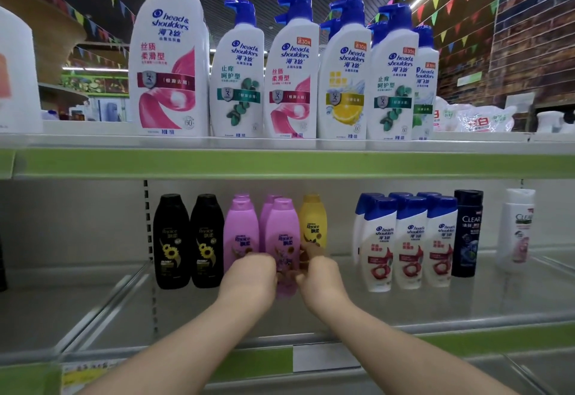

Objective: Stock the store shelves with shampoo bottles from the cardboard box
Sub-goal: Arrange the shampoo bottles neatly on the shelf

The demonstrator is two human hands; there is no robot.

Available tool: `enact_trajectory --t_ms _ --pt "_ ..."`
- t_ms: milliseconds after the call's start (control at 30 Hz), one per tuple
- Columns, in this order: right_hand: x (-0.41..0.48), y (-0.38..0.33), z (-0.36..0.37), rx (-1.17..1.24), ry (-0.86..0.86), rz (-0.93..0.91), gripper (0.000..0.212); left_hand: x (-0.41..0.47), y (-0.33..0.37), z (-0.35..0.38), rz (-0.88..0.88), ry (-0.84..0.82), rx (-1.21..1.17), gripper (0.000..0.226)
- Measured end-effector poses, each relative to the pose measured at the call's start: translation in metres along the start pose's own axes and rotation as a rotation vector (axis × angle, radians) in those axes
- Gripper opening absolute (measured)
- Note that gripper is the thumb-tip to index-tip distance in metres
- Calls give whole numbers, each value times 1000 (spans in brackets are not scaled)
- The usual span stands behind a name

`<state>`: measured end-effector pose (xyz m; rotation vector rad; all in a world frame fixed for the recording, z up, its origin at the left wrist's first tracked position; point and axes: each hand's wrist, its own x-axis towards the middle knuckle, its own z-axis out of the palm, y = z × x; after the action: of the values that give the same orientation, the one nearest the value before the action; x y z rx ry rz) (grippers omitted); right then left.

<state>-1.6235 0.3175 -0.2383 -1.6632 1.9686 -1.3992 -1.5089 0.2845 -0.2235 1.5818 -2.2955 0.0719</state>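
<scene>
Trouble: left hand (252, 274) and right hand (322, 278) curl fingers round the front pink bottle (281, 229); a nudge could tip the yellow bottle (313, 223) beside it.

Upright pink Rejoice bottle (282, 232) on lower shelf (404, 310)

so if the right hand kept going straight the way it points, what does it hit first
The right hand grips the front purple bottle; going on into the shelf it would likely meet the yellow bottle just behind first, though depth is unclear.
</scene>
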Motion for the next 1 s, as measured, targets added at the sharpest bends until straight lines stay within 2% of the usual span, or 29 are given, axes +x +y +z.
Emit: enact_trajectory --t_ms 133,367,567,667,733,867,1000 --pt "3 2 6 -32 6 -2 48 2 -2 2 20 -3 75 22" --pt "4 4 13 6 4 29 32 1 0 6 26 -51 113 27" --pt "6 6 13 28 -17 97 31 2 -2 5 38 -63 123 25" --pt "8 5 8 120 -59 173 32 4 -4 0 15 -78 106 25" --pt "8 1 -1 199 -117 232 32 6 -7 -4 -25 -84 37 22" --pt "-3 -6 -24 284 -211 277 33 -2 -14 -13 -134 -116 -397 15" --pt "-21 -3 -46 290 -234 209 22 -22 -17 -23 -121 -31 -481 15"
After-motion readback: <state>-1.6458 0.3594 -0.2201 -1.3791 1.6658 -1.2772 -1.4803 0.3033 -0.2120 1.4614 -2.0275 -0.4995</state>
